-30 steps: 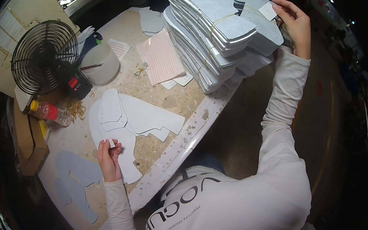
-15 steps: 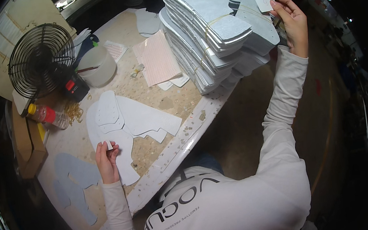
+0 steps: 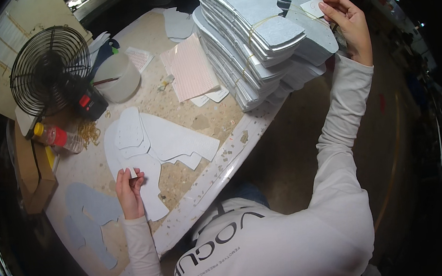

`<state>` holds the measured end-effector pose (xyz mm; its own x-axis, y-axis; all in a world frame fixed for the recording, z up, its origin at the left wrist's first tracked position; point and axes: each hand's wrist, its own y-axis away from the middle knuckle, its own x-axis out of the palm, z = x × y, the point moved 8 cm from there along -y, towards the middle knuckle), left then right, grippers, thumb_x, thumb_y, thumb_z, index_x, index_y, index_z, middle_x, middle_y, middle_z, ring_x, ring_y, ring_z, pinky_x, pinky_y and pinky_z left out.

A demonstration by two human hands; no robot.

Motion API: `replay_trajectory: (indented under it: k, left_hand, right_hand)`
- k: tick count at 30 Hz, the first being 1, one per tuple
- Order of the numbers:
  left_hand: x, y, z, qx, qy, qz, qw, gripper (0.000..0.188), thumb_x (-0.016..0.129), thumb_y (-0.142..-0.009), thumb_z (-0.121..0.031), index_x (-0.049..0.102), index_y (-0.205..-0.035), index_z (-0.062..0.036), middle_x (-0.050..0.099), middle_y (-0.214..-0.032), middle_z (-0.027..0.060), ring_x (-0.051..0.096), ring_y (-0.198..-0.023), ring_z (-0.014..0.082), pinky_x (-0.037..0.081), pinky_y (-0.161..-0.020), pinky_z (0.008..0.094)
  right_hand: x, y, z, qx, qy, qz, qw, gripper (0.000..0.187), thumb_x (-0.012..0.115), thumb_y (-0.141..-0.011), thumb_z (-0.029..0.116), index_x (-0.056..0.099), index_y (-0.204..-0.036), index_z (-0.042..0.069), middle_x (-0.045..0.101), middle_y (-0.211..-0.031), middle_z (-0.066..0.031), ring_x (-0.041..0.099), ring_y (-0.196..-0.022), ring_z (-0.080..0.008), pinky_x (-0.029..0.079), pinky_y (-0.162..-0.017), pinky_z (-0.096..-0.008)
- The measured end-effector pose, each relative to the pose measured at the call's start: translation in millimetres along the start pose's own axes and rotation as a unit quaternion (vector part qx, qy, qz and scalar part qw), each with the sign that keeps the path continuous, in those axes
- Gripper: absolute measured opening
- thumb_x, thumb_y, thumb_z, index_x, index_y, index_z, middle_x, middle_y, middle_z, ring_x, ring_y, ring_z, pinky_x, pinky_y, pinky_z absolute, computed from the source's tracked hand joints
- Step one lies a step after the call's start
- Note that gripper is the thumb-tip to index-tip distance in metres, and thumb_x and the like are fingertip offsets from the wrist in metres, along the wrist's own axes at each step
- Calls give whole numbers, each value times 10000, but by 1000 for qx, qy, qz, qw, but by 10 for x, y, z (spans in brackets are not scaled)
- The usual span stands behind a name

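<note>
Right hand point(image 3: 351, 25): I see thumb and fingertips together, clamped on the edge of a small white tag point(image 3: 312, 8).
Small white tag: up at the far right of my view, over the top of the stack; I cannot tell whether it touches the sheet below.
Left hand point(image 3: 129, 196): thumb and fingers closed on a white slip point(image 3: 133, 173); how many layers, I cannot tell.
Tall stack point(image 3: 250, 3): grey-white cut sheets piled by the bench edge, just beside the right hand.
Yellow band point(image 3: 264, 21): stretched across the top of the stack, near the tag.
White cut pieces point(image 3: 174, 134): flat and partly overlapping, just by the left hand.
Step in hand: I judge it to be handling the tag at the banded stack, the left hand waiting with its slip.
Next move calls for: in my judgement, a light, steady pinch, the tag kept flat, the band unsnagged and the stack not nudged.
Bench point(image 3: 156, 102): speckled with scraps; fan point(image 3: 49, 69), tub point(image 3: 126, 83) and bottle point(image 3: 60, 137) stand toward its left side.
</note>
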<state>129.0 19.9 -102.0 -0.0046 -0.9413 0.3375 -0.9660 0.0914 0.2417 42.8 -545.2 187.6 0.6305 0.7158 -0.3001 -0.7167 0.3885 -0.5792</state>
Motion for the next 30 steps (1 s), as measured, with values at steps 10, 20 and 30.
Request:
replay_trajectory:
  k: [10,20,30]
  left_hand:
    - [224,94,-39,34,-56,51,996,176,526,-966,-144,510,-1096,-26,653,-916,101,624,-684,114,508,-630,214]
    - [756,570,-49,126,-73,251,957,85,593,-912,-22,605,-963,45,688,-883,156,674,-753,178,555,-706,288]
    - [715,518,17,91,-183,186,961,262,504,-987,-210,611,-923,21,684,-860,121,642,-728,128,504,-676,239]
  right_hand:
    - [341,544,753,-215,104,-179,955,179,627,-875,78,693,-1019,-7,635,-890,-31,558,-784,-69,438,-694,-187]
    - [2944,2058,1150,-183,-126,279,934,193,684,-769,88,675,-957,45,597,-838,-65,604,-696,-243,484,-633,-321]
    - [1144,432,1180,-104,-30,92,990,236,596,-873,39,633,-1099,-16,640,-904,-33,576,-813,-76,451,-745,-198]
